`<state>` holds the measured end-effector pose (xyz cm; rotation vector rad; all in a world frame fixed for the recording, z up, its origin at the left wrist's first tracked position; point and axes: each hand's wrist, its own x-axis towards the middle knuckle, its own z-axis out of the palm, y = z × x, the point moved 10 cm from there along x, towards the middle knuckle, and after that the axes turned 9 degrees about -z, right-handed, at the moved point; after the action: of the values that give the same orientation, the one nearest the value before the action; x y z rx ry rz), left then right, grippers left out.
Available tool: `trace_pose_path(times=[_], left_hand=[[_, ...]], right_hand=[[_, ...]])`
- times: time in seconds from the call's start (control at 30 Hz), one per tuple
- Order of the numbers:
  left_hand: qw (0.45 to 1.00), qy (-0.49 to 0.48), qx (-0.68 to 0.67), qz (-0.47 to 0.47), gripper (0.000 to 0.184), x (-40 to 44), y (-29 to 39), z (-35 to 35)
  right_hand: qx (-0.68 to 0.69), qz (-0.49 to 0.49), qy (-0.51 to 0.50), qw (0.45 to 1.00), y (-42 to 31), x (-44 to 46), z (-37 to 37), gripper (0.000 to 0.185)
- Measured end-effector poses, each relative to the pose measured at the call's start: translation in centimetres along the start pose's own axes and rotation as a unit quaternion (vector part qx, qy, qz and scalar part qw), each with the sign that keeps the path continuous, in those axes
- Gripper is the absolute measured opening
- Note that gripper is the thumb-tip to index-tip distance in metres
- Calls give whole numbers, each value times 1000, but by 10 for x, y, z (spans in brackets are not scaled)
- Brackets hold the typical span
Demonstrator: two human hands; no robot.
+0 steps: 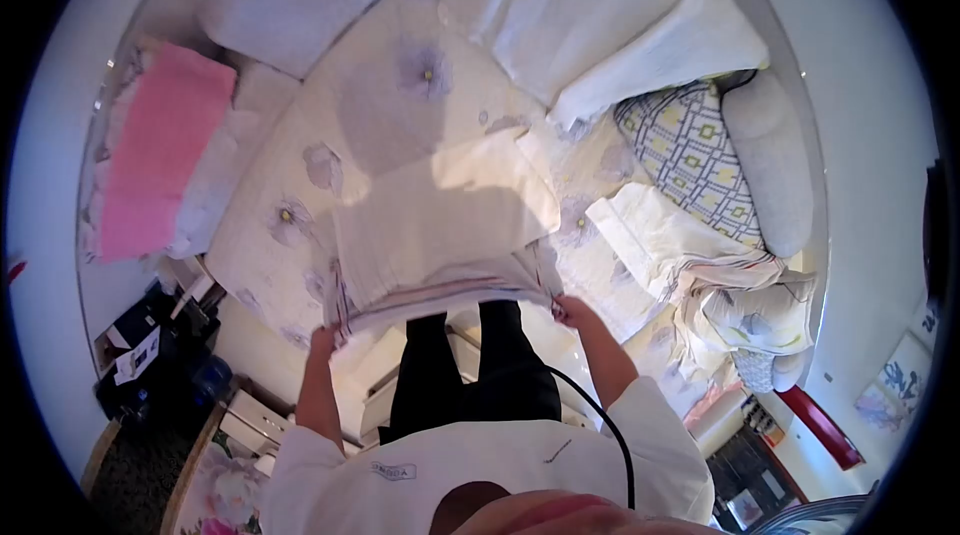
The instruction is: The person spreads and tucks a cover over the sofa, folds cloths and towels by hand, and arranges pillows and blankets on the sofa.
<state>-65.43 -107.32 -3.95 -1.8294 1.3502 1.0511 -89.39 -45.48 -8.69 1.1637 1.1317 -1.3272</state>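
A white cloth (pixel 430 225) with thin dark and reddish stripes along its near edge is spread over the flower-patterned bed cover (pixel 265 165). At the cloth's near left corner, my left hand (pixel 323 340) is closed on the fabric. My right hand (pixel 568 310) grips the near right corner. Between the two hands the striped edge is stretched, just in front of my legs. A shadow falls across the cloth and the bed cover beyond it.
A pink cloth (pixel 165 150) lies at the left. Large white bedding (pixel 590 15) is at the back, a patterned pillow (pixel 690 155) and crumpled striped fabric (pixel 745 310) at the right. Dark items (pixel 150 365) and a drawer unit (pixel 255 420) stand at lower left.
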Motion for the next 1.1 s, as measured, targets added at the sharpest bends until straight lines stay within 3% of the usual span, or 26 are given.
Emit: trace_pose_path(times=[0.03,0.23,0.3,0.37,0.4,0.43,0.5,0.53,0.57,0.6,0.63,0.7,0.73,0.8,0.9,0.93,0.97,1.03,1.07,1.1], left_hand=[[997,-3,-74,-15,46,-16,-18,-1],[985,-42,-130,-109,27,-77,-90,-9],[982,-51,-158,-86,27,-93,-83,-18],[984,-53,-157,-60,23,-105,-74,-26],[990,-43,-129,-47,20,-112,-60,-32],[999,-11,-39,-6,17,-119,-38,-36],[946,-148,-205,202,23,-98,10,-35],[975,-104,-139,137,23,-72,2,-51],[985,-75,-41,152,27,-60,22,-64],[987,-46,-109,113,30,-151,72,-68],[955,-44,-111,271,36,-200,118,-76],[943,-16,-273,189,32,-238,153,-91],[944,-12,-274,184,32,-262,163,-92],[909,-78,-307,272,17,-297,200,-80],[921,-23,-251,298,20,-261,182,-55],[939,16,-219,266,25,-264,174,-40],[944,16,-216,249,25,-230,153,-24],[951,111,-181,225,26,-144,110,7],[930,67,-226,281,29,-133,111,36],[936,88,-196,277,32,-100,95,57]], right_hand=[[22,30,5,999,13,-14,-2,16],[-54,45,-18,997,53,-78,-12,24],[-40,37,-18,998,52,-87,-16,23],[-112,4,-1,994,45,-93,-28,16],[-118,-21,-13,993,35,-96,-29,8],[-124,-41,-25,991,23,-99,-28,17],[-256,-117,-112,953,-10,-91,-19,17],[-210,-146,-170,952,-28,-91,-8,13],[-245,-191,-99,945,-61,-110,0,8],[-150,-176,-74,970,-86,-123,10,12],[-146,-227,-57,961,-120,-146,30,16],[-147,-313,-98,933,-182,-165,62,14],[-149,-340,-92,924,-207,-175,72,16],[-151,-387,-83,906,-256,-191,90,22],[-164,-429,-33,888,-312,-186,101,28],[-180,-429,7,885,-324,-167,93,28],[-181,-414,-34,891,-330,-140,92,29],[-184,-411,-8,893,-337,-96,88,28],[-191,-402,-4,895,-337,-64,86,28],[-227,-411,21,883,-337,-33,77,28]])
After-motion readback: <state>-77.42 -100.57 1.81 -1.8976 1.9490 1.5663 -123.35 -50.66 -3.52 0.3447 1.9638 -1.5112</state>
